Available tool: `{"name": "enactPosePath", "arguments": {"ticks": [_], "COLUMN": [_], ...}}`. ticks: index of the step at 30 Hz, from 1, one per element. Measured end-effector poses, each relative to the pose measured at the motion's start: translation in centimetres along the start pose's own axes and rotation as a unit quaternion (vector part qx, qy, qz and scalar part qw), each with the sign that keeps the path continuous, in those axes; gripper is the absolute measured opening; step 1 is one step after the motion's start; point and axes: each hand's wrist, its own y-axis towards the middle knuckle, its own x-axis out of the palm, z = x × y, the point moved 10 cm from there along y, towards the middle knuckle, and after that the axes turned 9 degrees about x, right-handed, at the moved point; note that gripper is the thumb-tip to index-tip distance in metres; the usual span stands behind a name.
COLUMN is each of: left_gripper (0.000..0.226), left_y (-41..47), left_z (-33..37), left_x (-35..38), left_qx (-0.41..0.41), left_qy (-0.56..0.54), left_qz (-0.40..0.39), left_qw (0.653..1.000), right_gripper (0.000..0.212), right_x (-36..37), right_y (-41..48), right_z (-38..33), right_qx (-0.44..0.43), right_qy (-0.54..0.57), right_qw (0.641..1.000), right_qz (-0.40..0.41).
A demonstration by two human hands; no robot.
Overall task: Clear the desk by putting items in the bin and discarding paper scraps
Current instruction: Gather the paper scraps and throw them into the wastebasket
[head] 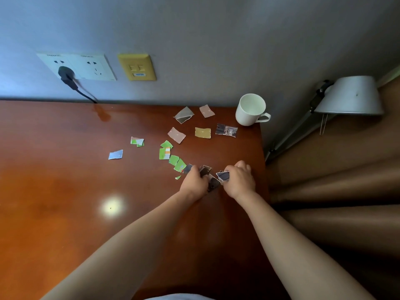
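Torn paper scraps lie scattered on the brown wooden desk. Green scraps trail toward my hands, pink and tan scraps and a yellow scrap lie farther back, and a blue scrap sits to the left. My left hand and my right hand are close together near the desk's right edge. Both curl their fingers round dark scraps bunched between them. My right hand pinches a dark scrap with a white edge. No bin is in view.
A white mug stands at the desk's back right corner. A grey lamp leans beside the desk on the right, above brown curtain folds. Wall sockets with a black plug are on the wall behind.
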Motion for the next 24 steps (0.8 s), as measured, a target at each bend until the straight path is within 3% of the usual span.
{"name": "enactPosePath", "arguments": {"ticks": [5,10,15,19,24], "left_gripper": [0.014,0.017,0.023,0.038,0.047], "left_y": [-0.5,-1.0,-2.6,-3.6,-3.9], "left_z": [0.6,0.2,-0.2,-1.2,-2.0], "left_x": [-0.6,-0.7,-1.8,-2.4,-3.3], "left_qx": [0.006,-0.037,-0.098,-0.152,-0.154], "left_qy": [-0.030,-0.162,-0.297,-0.394,-0.436], "left_qz": [-0.001,0.002,0.018,0.001,-0.014], "left_qw": [1.000,0.986,0.950,0.906,0.886], "right_gripper": [0.024,0.020,0.019,0.027,0.018], "right_x": [1.7,1.2,0.8,0.5,0.7], "right_y": [-0.1,-1.1,-2.3,-3.2,-3.9], "right_z": [0.6,-0.3,-3.7,-6.5,-8.9], "right_qx": [0.058,0.144,0.122,0.086,0.080], "right_qy": [0.178,0.468,0.526,0.521,0.521], "right_qw": [0.980,0.869,0.836,0.842,0.838], "right_qz": [-0.060,-0.065,-0.099,-0.114,-0.140]}}
